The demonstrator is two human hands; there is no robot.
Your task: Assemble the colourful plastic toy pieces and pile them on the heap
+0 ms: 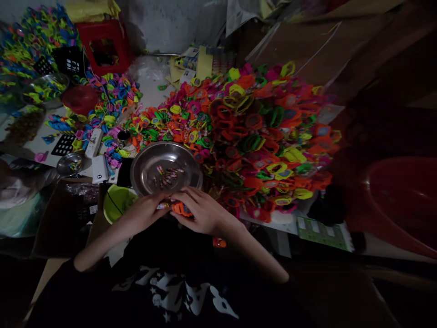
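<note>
At the near rim of a steel bowl (138,180), both my hands are close together. My right hand (200,208) is closed round an orange toy watch (180,209), its fingers partly covering it. My left hand (150,208) is closed beside it, with a small printed roll (163,206) at its fingertips. Whether the roll touches the watch I cannot tell. Several similar small rolls (167,176) lie inside the bowl.
A big heap of bright toy watches (266,136) rises right of the bowl. A lime-green basin (114,202) sits at the left, near a white power strip (94,142). A red stool (118,45) stands behind; a large red tub (396,196) is far right.
</note>
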